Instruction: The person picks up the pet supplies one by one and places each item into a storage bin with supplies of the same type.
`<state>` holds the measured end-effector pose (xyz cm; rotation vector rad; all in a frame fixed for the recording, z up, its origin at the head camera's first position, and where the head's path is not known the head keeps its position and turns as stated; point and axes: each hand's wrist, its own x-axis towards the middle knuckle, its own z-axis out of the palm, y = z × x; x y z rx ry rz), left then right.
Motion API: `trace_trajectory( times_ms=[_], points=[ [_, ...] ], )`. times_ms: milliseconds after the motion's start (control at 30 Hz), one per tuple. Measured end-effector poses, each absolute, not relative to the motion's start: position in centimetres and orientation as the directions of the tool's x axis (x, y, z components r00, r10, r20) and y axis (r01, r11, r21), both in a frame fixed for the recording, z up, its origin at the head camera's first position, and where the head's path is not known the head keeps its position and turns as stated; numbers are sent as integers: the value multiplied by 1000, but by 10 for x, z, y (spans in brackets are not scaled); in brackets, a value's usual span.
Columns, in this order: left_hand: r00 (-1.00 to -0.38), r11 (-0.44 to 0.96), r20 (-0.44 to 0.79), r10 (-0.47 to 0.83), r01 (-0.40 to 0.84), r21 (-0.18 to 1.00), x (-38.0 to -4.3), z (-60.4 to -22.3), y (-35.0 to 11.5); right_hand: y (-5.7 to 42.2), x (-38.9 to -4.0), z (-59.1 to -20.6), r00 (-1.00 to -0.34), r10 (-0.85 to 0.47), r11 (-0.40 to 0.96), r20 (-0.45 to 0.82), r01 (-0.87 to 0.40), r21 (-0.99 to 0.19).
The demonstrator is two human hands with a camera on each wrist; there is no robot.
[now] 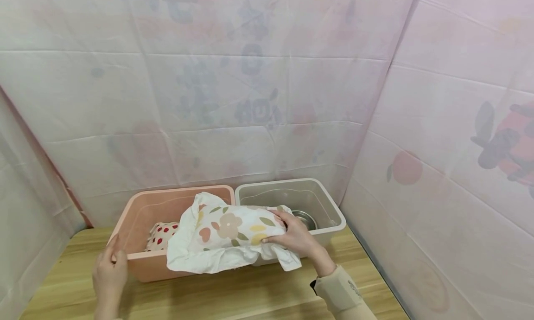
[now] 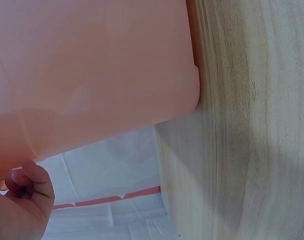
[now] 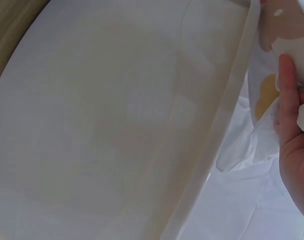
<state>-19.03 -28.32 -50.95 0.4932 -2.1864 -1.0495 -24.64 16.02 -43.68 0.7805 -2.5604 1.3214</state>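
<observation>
A small white cushion (image 1: 228, 225) with a ruffled edge and a floral print lies slanted across the fronts of two bins in the head view. My right hand (image 1: 294, 234) grips its right end, thumb toward me and fingers over the top; the right wrist view shows the same hand (image 3: 295, 135) with cloth bunched against it. At the near left corner of the pink bin (image 1: 156, 268), my left hand (image 1: 110, 269) holds the rim with curled fingers. The left wrist view has that hand (image 2: 27, 200) at the bin's edge.
Inside the pink bin sits a cream cloth item with red dots (image 1: 162, 235). A grey-white bin (image 1: 333, 225) stands close on its right, with a round metal bowl (image 1: 306, 219) inside. Both bins rest on a wooden table (image 1: 233, 297); printed fabric walls (image 1: 258, 153) enclose the back and sides.
</observation>
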Motion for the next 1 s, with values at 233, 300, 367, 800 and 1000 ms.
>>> trace_trajectory(
  times_ms=[233, 300, 367, 800, 1000],
  points=[
    [-713, 618, 413, -567, -36, 786, -190, -510, -283, 152, -251, -438, -849, -374, 434, 374, -517, -738],
    [-714, 619, 409, -568, -43, 784, -190, -510, -283, 150, -252, -437, -849, -366, 442, 381, -519, -732],
    [-716, 619, 406, -569, -48, 784, -190, -510, -283, 148, -254, -438, -847, -368, 444, 384, -522, -728],
    [-737, 612, 361, -571, -88, 786, -190, -509, -283, 136, -270, -439, -809, -391, 470, 439, -585, -661],
    [-742, 609, 357, -568, -86, 789, -191, -508, -282, 128, -278, -437, -784, -416, 477, 460, -619, -624]
  ],
)
